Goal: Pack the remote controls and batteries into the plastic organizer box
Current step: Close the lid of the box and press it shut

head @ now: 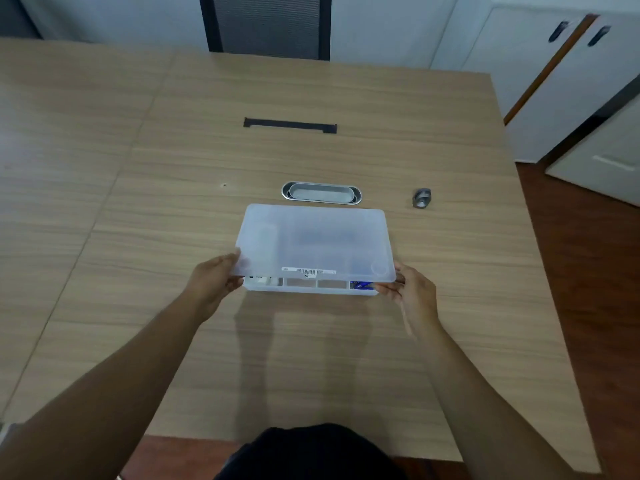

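A translucent plastic organizer box (pixel 304 289) sits on the wooden table (pixel 138 202), its frosted lid (pixel 315 242) tilted over it with the near edge raised a little. My left hand (pixel 214 282) pinches the lid's near left corner. My right hand (pixel 410 292) holds the near right corner. Through the gap, divided compartments show a white remote with dark buttons (pixel 263 280) at left and blue batteries (pixel 360 285) at right. Darker shapes under the lid are blurred. A barcode sticker (pixel 308 271) lies on the lid.
Behind the box an oval metal cable grommet (pixel 321 193) is set in the table. A small grey metal object (pixel 421 198) lies at right. A black slot cover (pixel 290 125) sits farther back. A dark chair (pixel 266 26) and white cabinets (pixel 554 81) stand beyond the table.
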